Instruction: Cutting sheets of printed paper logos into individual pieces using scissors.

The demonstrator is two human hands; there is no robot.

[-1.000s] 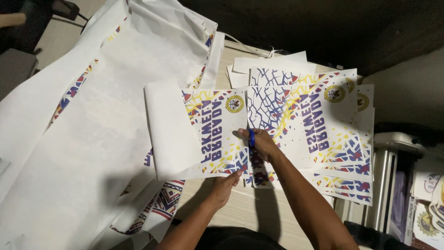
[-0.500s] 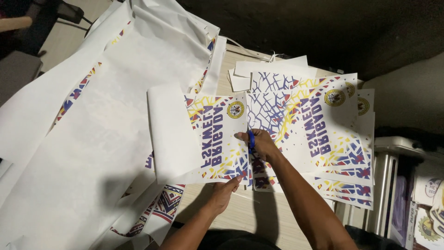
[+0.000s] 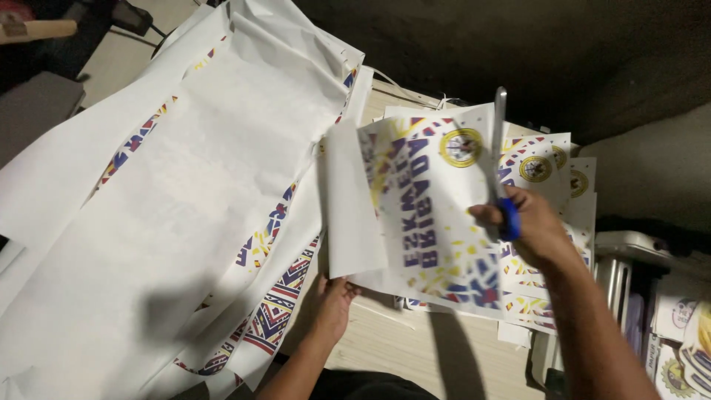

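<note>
My left hand [image 3: 331,300] grips the lower edge of a printed sheet [image 3: 426,215], white with yellow, blue and red patterns and a round emblem, and holds it raised off the table. My right hand [image 3: 527,226] holds blue-handled scissors [image 3: 501,170], blades pointing up along the sheet's right side. A stack of similar printed sheets [image 3: 552,174] lies underneath on the wooden table [image 3: 444,355].
A long white paper roll [image 3: 170,222] with colourful printed borders spreads over the left half of the view. More printed pieces and a box [image 3: 681,318] sit at the right. Dark floor lies beyond the table's far edge.
The printed sheet was flat on the stack with my right hand on it; now my left hand has lifted it and my right hand has raised the scissors upright.
</note>
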